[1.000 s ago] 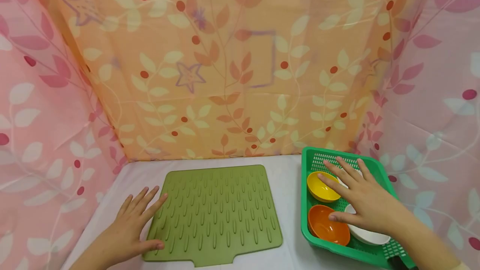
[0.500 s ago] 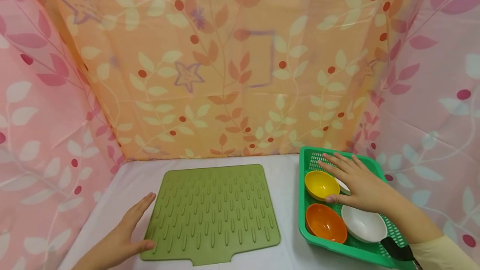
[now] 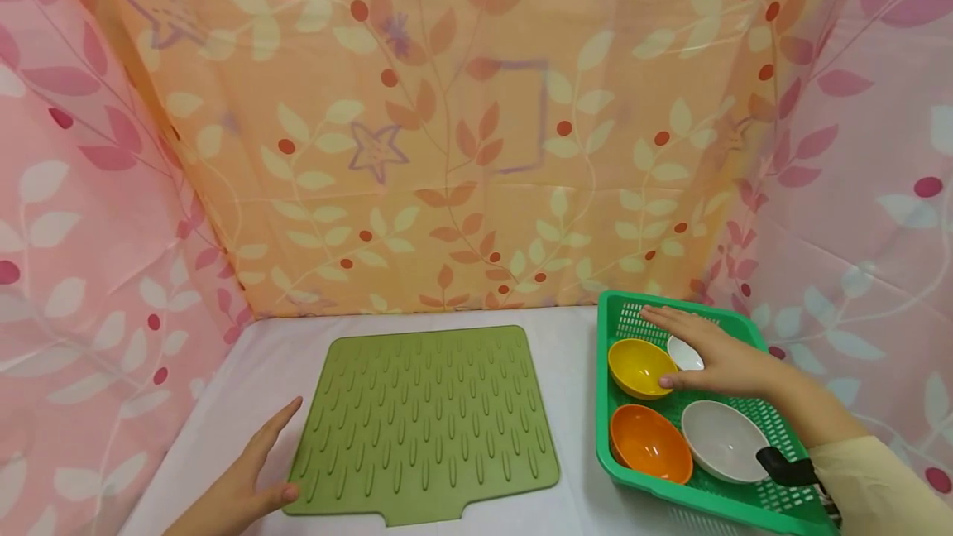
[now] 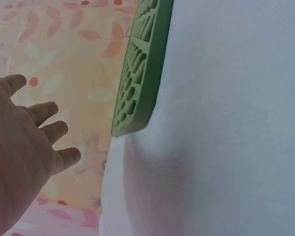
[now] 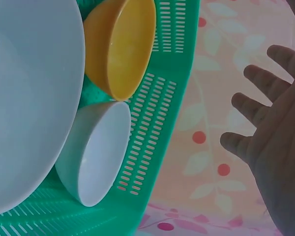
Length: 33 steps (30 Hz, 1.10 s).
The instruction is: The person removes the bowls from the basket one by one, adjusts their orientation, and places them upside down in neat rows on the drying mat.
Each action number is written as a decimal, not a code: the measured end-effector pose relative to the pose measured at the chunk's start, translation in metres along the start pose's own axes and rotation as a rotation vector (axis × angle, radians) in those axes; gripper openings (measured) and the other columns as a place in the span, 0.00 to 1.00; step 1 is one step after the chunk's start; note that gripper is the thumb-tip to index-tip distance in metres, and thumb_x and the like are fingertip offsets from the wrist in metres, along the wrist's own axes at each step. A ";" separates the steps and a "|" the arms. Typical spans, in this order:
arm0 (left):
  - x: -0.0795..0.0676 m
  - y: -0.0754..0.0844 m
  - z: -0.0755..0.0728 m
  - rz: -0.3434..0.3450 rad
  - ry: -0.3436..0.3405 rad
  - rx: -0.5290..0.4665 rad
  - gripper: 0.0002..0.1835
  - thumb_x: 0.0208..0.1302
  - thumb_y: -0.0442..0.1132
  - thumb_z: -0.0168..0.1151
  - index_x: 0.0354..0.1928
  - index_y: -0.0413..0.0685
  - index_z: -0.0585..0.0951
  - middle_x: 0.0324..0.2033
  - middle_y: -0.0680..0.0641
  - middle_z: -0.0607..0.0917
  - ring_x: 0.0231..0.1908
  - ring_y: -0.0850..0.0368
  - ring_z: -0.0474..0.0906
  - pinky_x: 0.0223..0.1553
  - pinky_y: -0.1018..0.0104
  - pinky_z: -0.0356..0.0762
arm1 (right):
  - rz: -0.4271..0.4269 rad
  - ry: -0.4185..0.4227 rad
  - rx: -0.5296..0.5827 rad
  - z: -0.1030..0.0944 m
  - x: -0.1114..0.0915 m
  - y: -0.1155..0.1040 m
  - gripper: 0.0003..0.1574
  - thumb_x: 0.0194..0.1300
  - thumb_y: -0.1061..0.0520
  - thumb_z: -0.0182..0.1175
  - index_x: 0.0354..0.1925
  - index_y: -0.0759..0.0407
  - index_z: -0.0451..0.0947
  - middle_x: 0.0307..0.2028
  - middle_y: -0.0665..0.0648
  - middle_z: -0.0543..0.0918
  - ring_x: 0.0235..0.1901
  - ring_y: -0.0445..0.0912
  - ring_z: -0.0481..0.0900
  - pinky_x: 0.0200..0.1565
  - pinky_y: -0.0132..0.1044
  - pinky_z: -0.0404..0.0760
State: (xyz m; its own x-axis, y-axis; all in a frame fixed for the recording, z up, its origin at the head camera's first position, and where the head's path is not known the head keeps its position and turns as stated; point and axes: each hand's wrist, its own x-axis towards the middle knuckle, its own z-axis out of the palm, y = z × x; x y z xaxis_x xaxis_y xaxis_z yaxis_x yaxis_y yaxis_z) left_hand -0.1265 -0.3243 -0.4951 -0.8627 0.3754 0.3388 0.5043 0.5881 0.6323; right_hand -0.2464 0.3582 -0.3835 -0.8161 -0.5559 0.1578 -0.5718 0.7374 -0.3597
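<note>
My left hand (image 3: 241,474) hovers at the near left corner of a green drying mat (image 3: 428,420), fingers straight and thumb spread. In the left wrist view its fingers (image 4: 54,132) are extended beside the mat's raised edge. Over a green basket (image 3: 606,437) is my right hand (image 3: 722,358), fingers straight and holding nothing. Its thumb overlaps the rim of a yellow bowl (image 3: 636,370) in the head view. Also in the basket are an orange bowl (image 3: 649,447), a larger white bowl (image 3: 722,441) and a small white bowl (image 3: 685,352), the last partly hidden by the hand.
A white cloth (image 3: 573,404) covers the table between mat and basket. Patterned curtains (image 3: 447,189) rise behind and on both sides, with the basket close to the right one. A black piece (image 3: 785,467) projects from the right sleeve (image 3: 871,478).
Both hands have turned from palm-down to more edge-on. My right hand has lifted slightly, uncovering more of the white bowls, while the left has drawn back off the mat. The bowls stay put.
</note>
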 end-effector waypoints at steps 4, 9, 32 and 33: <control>-0.002 -0.004 0.002 0.006 0.003 -0.017 0.50 0.66 0.44 0.69 0.82 0.49 0.49 0.79 0.53 0.53 0.72 0.82 0.43 0.58 0.93 0.44 | -0.002 0.006 0.018 0.000 0.001 0.007 0.60 0.59 0.39 0.74 0.80 0.45 0.55 0.76 0.66 0.62 0.72 0.68 0.59 0.61 0.77 0.63; -0.005 -0.012 0.005 0.016 0.010 -0.011 0.50 0.66 0.44 0.69 0.82 0.47 0.50 0.79 0.56 0.53 0.73 0.81 0.43 0.59 0.93 0.43 | 0.005 0.002 0.034 0.004 0.002 0.014 0.60 0.59 0.39 0.74 0.81 0.46 0.55 0.76 0.67 0.62 0.71 0.68 0.60 0.61 0.77 0.65; -0.017 -0.048 0.017 0.081 0.026 0.016 0.52 0.63 0.45 0.72 0.79 0.34 0.52 0.80 0.64 0.50 0.74 0.82 0.38 0.64 0.92 0.38 | 0.113 -0.081 0.150 0.025 0.009 0.052 0.60 0.57 0.44 0.76 0.79 0.54 0.58 0.76 0.69 0.61 0.72 0.73 0.58 0.60 0.79 0.64; -0.018 -0.050 0.017 0.070 0.022 0.020 0.53 0.62 0.45 0.73 0.79 0.34 0.52 0.79 0.66 0.49 0.74 0.83 0.38 0.63 0.92 0.37 | 0.117 -0.083 0.152 0.025 0.008 0.053 0.60 0.57 0.43 0.76 0.79 0.54 0.58 0.76 0.69 0.61 0.71 0.73 0.58 0.59 0.79 0.64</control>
State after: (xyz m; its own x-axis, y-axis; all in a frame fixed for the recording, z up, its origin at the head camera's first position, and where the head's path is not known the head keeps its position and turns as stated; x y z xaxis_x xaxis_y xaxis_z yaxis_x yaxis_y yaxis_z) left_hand -0.1357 -0.3482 -0.5443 -0.8260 0.4003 0.3968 0.5636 0.5756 0.5925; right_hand -0.2815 0.3834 -0.4248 -0.8631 -0.5040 0.0325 -0.4488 0.7360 -0.5068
